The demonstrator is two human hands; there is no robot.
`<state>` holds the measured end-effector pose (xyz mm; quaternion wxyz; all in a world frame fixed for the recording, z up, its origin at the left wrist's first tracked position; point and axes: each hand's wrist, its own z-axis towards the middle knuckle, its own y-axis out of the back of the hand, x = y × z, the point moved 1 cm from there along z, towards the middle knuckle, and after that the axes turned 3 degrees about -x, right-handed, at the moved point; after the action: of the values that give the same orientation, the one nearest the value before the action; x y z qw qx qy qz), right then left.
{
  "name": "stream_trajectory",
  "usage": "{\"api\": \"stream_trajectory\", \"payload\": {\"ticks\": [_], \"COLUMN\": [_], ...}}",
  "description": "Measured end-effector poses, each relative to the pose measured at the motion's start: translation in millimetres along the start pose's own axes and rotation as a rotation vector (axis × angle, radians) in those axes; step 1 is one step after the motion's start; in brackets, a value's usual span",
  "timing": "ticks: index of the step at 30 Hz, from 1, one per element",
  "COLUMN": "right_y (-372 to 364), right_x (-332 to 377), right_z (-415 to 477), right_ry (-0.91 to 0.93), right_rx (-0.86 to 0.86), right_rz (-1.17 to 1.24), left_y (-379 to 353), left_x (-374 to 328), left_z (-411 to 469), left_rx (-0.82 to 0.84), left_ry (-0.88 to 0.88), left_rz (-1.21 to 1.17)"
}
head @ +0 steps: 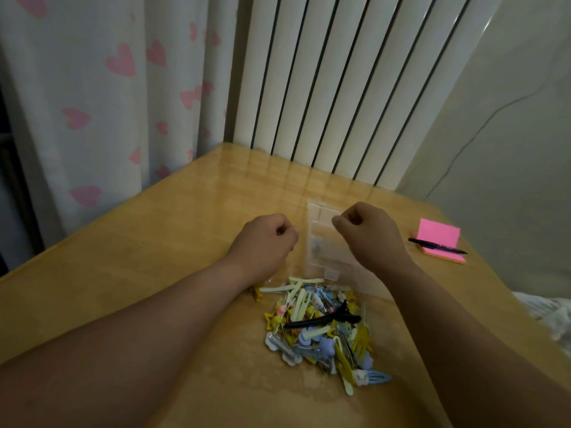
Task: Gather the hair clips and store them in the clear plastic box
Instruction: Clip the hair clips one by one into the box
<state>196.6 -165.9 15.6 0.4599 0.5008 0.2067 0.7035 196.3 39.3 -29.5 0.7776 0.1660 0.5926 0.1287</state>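
Observation:
A heap of small hair clips (321, 329) in yellow, blue, cream and pink lies on the wooden table (154, 257) between my forearms, with one long black clip (324, 321) on top. Just behind and above the heap hangs a clear plastic bag (321, 242) with a pale label. My right hand (367, 233) is closed in a pinch on its upper right edge. My left hand (265, 239) is closed in the same pinch at the bag's left side, where the thin film is hard to make out. No clear box is in view.
A pink sticky-note pad (438, 239) with a black pen (435, 244) across it lies at the right of the table. A white radiator (340, 88) stands behind the table and a heart-print curtain (108, 103) hangs at the left. White fabric (547, 316) lies past the table's right edge.

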Motion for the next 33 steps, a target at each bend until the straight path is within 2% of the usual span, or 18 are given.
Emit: {"api": "stream_trajectory", "payload": {"ticks": [5,8,10,12,14,17,19,25,31,33], "right_y": [40.2,52.0,51.1,44.9,38.4,34.5,34.1,38.7,36.0,35.7], "right_x": [-16.3,-18.9,-13.6,-7.6,-3.5,4.0,8.9,9.4,10.6,7.9], "right_z": [-53.5,-70.6,-77.9,-82.9,-86.6,-89.9,-91.6,-91.7,-94.5,-94.2], "right_ry": [0.101,0.123,0.129,0.159,0.233,0.349,0.391,0.337,0.353,0.325], "right_rx": [-0.117,-0.047,0.089,0.240,0.337,0.368,0.374,0.486,0.438,0.423], "right_rz": [0.120,0.195,0.239,0.191,0.038,-0.207,-0.263,-0.317,-0.251,-0.157], "left_y": [-2.1,-3.2,-3.9,-4.8,-5.6,-6.4,-7.2,-8.5,-7.7,-7.5], "left_x": [1.8,0.6,0.2,-0.1,0.0,1.8,2.6,2.4,2.9,2.5], "left_z": [0.9,-0.4,-2.3,-3.1,-3.0,-1.8,-1.8,-2.0,-3.1,-3.5], "left_rx": [-0.019,-0.008,0.005,0.011,0.010,0.010,0.014,0.030,0.034,0.039], "left_ry": [-0.031,-0.062,-0.078,-0.095,-0.099,-0.098,-0.108,-0.126,-0.118,-0.118], "left_rz": [0.037,0.077,0.089,0.090,0.080,0.071,0.090,0.114,0.092,0.083]}}
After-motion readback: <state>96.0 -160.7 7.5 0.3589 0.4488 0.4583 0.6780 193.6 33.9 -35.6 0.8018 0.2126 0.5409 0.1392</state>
